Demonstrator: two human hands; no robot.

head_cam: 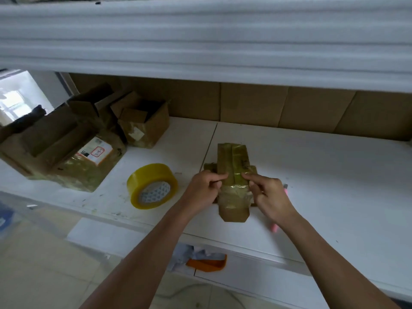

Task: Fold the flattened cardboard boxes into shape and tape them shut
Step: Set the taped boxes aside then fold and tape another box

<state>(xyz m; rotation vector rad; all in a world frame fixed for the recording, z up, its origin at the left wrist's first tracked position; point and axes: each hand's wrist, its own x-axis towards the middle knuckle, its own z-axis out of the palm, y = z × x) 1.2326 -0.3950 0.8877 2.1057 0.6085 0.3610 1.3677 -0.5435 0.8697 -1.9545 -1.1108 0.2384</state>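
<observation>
A small flattened cardboard box (233, 161), brown and covered in shiny old tape, lies on the white table (334, 175) in front of me, its flaps spread out. My left hand (204, 188) pinches the box's left side at its middle. My right hand (267, 195) pinches the right side, fingers curled onto the taped flap. A roll of yellow packing tape (152, 186) lies on the table to the left of my left hand, apart from it.
Several opened cardboard boxes stand at the back left, a big taped one (66, 152) and a smaller one (145, 123). A pink pen-like object (274, 227) lies under my right wrist. Cardboard sheets (289, 108) line the back. A white shelf (200, 41) hangs overhead.
</observation>
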